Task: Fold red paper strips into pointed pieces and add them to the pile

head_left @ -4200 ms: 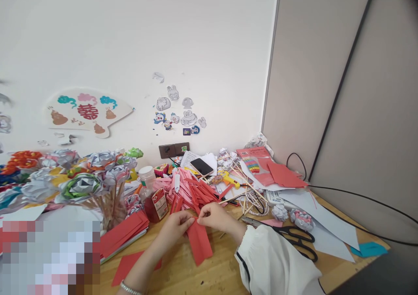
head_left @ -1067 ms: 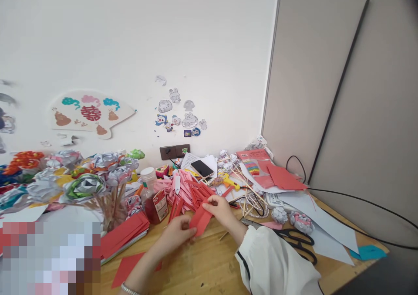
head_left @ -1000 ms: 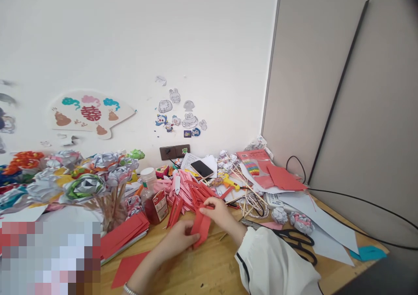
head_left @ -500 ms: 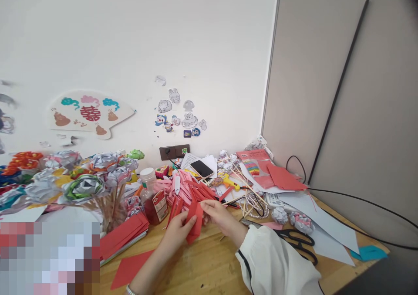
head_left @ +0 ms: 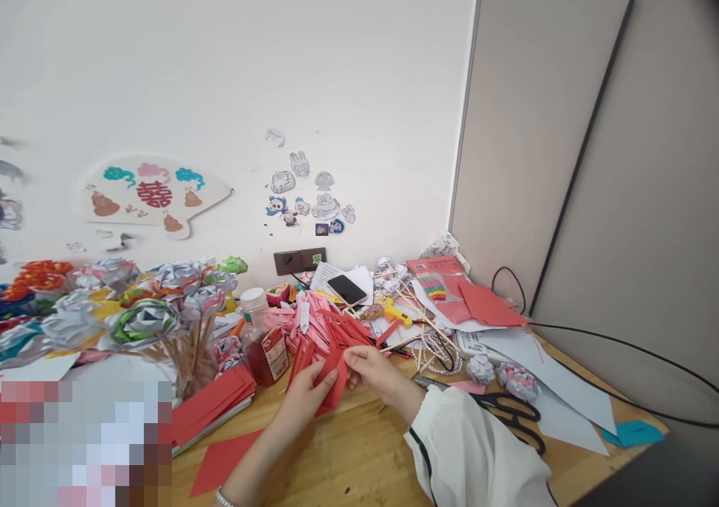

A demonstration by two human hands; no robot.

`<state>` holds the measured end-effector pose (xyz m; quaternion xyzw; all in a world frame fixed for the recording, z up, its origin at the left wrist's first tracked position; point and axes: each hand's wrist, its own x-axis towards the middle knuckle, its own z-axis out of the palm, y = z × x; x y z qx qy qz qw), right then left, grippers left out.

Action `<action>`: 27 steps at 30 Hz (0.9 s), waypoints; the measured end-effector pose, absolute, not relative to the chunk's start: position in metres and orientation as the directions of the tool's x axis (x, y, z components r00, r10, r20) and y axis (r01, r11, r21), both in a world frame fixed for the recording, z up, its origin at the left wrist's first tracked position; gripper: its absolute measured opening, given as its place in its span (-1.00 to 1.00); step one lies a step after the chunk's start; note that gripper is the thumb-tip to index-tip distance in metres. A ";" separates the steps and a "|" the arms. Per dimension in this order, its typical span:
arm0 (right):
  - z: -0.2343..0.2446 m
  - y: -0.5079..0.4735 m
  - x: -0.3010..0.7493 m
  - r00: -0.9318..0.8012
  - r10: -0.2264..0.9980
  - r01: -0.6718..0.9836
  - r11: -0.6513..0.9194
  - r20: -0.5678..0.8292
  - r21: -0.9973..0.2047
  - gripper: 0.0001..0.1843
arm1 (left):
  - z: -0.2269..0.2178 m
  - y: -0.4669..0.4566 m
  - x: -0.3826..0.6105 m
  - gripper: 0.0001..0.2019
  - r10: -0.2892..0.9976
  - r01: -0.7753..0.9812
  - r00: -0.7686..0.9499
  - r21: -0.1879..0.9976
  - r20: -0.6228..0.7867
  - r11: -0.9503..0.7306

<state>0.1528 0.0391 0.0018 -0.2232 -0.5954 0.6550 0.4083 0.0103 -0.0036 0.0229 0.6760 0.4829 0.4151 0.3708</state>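
A piece of red paper (head_left: 332,389) is held up between my two hands above the wooden table. My left hand (head_left: 308,395) grips its left side, thumb across the front. At its right edge, my right hand (head_left: 374,371) pinches the paper between thumb and fingers. The paper bends slightly, and some fingertips are hidden behind it. Just beyond lies a heap of pink and red folded paper strips (head_left: 314,327). A loose red sheet (head_left: 225,458) rests under my left forearm, and a stack of red paper (head_left: 216,402) is farther left.
Black-handled scissors (head_left: 511,413) lie by my right sleeve. A clear jar (head_left: 255,320) and a red box (head_left: 275,353) stand left of the heap. Behind are a phone (head_left: 347,290) and a yellow glue gun (head_left: 398,312). Paper flowers (head_left: 143,320) crowd the left.
The red paper has bent or turned slightly between my fingers, its right edge now more curved. Both hands stay in almost the same place.
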 end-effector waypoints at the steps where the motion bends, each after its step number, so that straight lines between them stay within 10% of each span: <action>1: 0.001 0.039 0.153 -0.569 0.797 -0.269 0.050 0.201 -0.962 -0.65 | 0.023 -0.003 0.010 -0.69 0.959 0.334 0.194 0.905 0.208 -0.264; 8: 0.004 0.042 0.158 -0.552 0.802 -0.094 0.213 0.229 -0.973 -0.69 | 0.019 -0.004 0.011 -0.67 0.978 0.280 0.209 0.956 0.024 -0.084; 27: -0.001 0.041 0.151 -0.453 0.840 0.236 0.436 0.298 -0.869 -0.77 | 0.015 -0.004 0.013 -0.72 0.995 0.439 0.065 0.893 0.079 -0.100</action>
